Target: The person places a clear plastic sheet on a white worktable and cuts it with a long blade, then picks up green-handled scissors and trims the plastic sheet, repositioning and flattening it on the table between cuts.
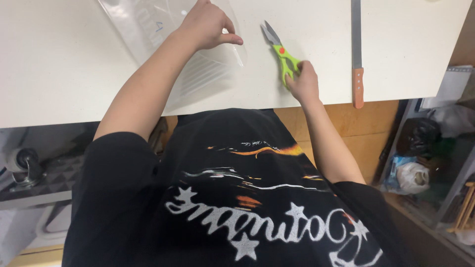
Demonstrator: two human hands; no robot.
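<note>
My left hand rests on a clear plastic bag that lies flat on the white table. Its fingers are curled, and the thumb and forefinger are at the bag's right edge. My right hand grips the bright green handles of a pair of scissors lying on the table to the right of the bag. The short metal blades are closed and point away from me, up and to the left.
A long knife with a wooden handle lies right of the scissors, its handle sticking out past the table's front edge. Below right, shelves hold plastic bags. A castor wheel sits at the lower left.
</note>
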